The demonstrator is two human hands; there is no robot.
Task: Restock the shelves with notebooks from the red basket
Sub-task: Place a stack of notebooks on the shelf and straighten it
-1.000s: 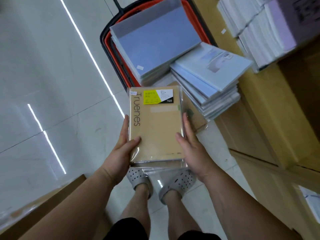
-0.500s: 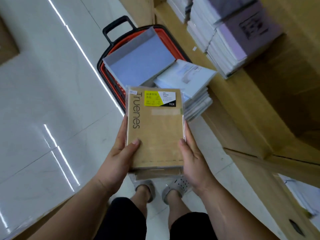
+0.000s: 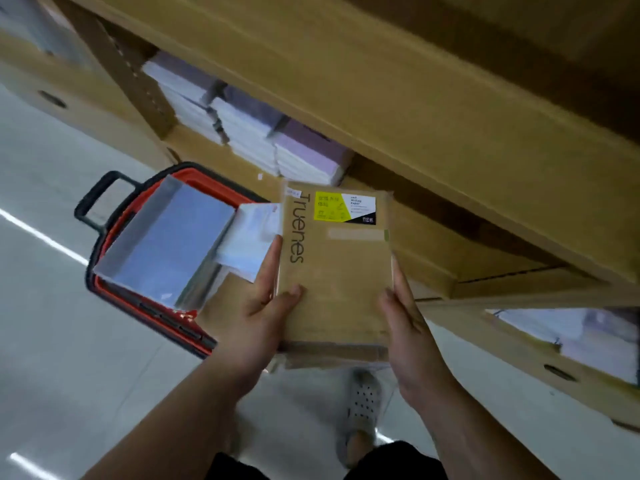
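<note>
Brown notebooks are clasped in our left hand at nine o'clock and our right hand at three, left thumb on top; fingers underneath are hidden.

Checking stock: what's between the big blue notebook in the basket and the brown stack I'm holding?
A pile of pale notebooks, seen in the head view.

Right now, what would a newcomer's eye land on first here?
The kraft-brown notebook stack at centre, its top cover printed Truenes with a yellow label, gripped by the left hand and right hand at its sides. Left of it on the floor sits the red basket, holding blue-grey notebooks. Above, the wooden shelf carries lilac and white notebook piles.
</note>
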